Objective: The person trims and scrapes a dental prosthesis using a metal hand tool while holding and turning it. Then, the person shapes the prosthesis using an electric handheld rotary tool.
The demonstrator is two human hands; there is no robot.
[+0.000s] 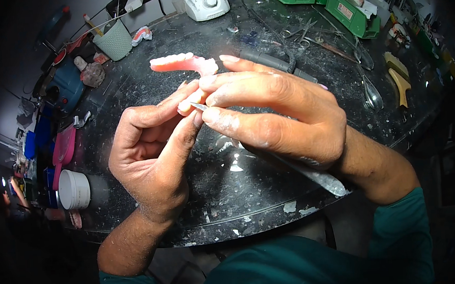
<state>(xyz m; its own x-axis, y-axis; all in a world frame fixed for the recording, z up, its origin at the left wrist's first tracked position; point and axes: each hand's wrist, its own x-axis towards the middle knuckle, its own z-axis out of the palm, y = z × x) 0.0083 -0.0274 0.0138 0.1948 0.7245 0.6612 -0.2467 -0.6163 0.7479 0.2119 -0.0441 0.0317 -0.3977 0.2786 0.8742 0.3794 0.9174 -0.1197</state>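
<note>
Above the dark, scuffed worktop, near its front edge: pink denture with whitish teeth, held up off the surface. Left hand grips it at the near end, thumb and fingers pinched narrow; far arm of the arch juts free beyond the fingertips. Right hand has its fingers closed round a slim metal tool, pointed tip at the near teeth, flat handle end sticking out below the palm. Contact between tip and teeth: cannot tell.

Obstructions: right fingers overlap part of the denture from this view. Grey handpiece lies just behind the right hand, partly hidden by it, cord trailing to the back.

Surroundings, back: white control box with a knob; ribbed cup holding upright tools. Right: green bin with papers and a cast in it; scissors before it; brush with a wooden handle farther out. Left: pale plaster lump beside blue equipment; lower down, white tub near a bright pink item. White flecks scattered over the surface.
</note>
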